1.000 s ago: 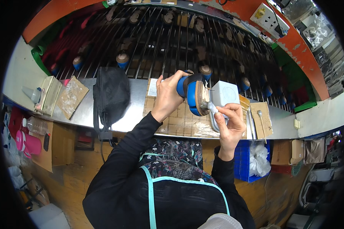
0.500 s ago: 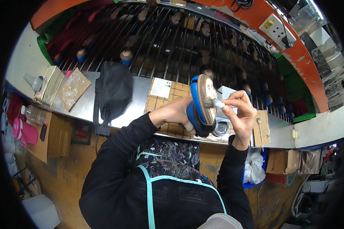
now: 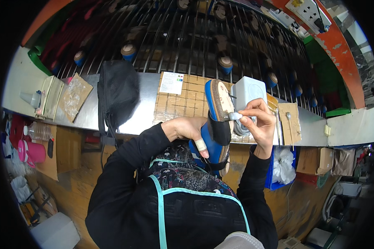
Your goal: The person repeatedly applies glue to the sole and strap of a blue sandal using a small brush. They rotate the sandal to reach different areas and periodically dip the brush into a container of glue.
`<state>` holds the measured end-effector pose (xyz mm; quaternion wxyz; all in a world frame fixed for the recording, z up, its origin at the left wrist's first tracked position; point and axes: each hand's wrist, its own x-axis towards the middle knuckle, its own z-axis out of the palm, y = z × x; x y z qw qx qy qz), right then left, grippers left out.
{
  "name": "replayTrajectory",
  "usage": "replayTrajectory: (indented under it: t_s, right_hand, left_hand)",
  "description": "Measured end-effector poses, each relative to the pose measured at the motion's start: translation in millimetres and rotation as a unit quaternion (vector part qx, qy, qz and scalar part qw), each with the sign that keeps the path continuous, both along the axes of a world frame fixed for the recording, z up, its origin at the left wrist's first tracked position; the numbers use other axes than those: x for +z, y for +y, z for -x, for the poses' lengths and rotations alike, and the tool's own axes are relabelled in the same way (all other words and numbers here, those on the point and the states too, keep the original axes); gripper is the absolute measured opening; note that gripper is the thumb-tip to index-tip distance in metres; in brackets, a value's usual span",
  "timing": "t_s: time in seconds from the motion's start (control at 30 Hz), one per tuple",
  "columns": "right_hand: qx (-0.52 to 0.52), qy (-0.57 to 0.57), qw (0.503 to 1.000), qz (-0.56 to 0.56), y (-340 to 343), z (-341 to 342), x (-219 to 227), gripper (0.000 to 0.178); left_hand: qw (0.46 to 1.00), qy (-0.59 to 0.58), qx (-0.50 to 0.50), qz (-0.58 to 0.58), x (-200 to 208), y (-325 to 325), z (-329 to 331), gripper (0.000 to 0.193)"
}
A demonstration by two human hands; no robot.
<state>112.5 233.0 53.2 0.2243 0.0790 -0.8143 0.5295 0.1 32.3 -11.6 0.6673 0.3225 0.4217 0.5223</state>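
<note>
Fingers of the left hand (image 3: 187, 129) clasp a blue sandal (image 3: 217, 124); the right hand (image 3: 257, 120) pinches its grey strap (image 3: 235, 116).

My left hand (image 3: 186, 132) hides much of the blue sandal (image 3: 215, 124); its fingers disappear behind it. I can't identify the small grey piece (image 3: 234, 116) my right hand (image 3: 259, 124) pinches.

place: shoe workshop | evidence: wire drying rack (image 3: 187, 37) of soles, steel workbench (image 3: 145, 103)
</note>
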Motion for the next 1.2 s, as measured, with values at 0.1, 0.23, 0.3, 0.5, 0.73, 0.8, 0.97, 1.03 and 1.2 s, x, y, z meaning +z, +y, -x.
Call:
replayTrajectory:
  t_s: [0.1, 0.23, 0.3, 0.5, 0.73, 0.8, 0.97, 1.03, 1.2]
  right_hand:
    - [0.024, -0.01, 1.0, -0.018, 9, 2, -2, 0.019]
    - [0.076, -0.068, 0.994, 0.036, 33, -10, -10, 0.017]
    - [0.002, -0.08, 0.996, 0.028, 42, -33, -20, 0.014]
    - [-0.353, -0.188, 0.901, -0.168, 50, -95, -65, 0.011]
    - [-0.433, -0.071, 0.81, -0.39, 41, -86, -98, 0.007]
    - [-0.417, -0.075, 0.808, -0.41, 40, -85, -98, 0.006]
    - [-0.405, -0.116, 0.845, -0.331, 51, -95, -102, 0.018]
    - [-0.368, -0.249, 0.888, -0.116, 63, -98, -109, 0.022]
    - [-0.23, -0.389, 0.86, 0.236, 72, -95, -108, 0.028]
  left_hand:
    - [0.999, 0.001, -0.025, 0.025, -6, 3, 0, 0.069]
    - [0.999, 0.024, -0.021, 0.021, 1, 1, -1, 0.073]
    - [0.996, 0.075, 0.016, 0.037, 7, -9, 1, 0.076]
    - [0.938, -0.164, 0.288, -0.105, -4, -37, 8, 0.094]
    - [0.859, -0.265, 0.41, -0.152, -33, -34, 0, 0.091]
    - [0.859, -0.313, 0.381, -0.141, -37, -31, 1, 0.091]
    - [0.886, -0.362, 0.234, -0.173, -45, -25, 13, 0.101]
    - [0.891, -0.343, 0.263, -0.141, -46, -27, 10, 0.1]
    - [0.882, -0.273, 0.381, -0.046, -36, -20, -8, 0.093]
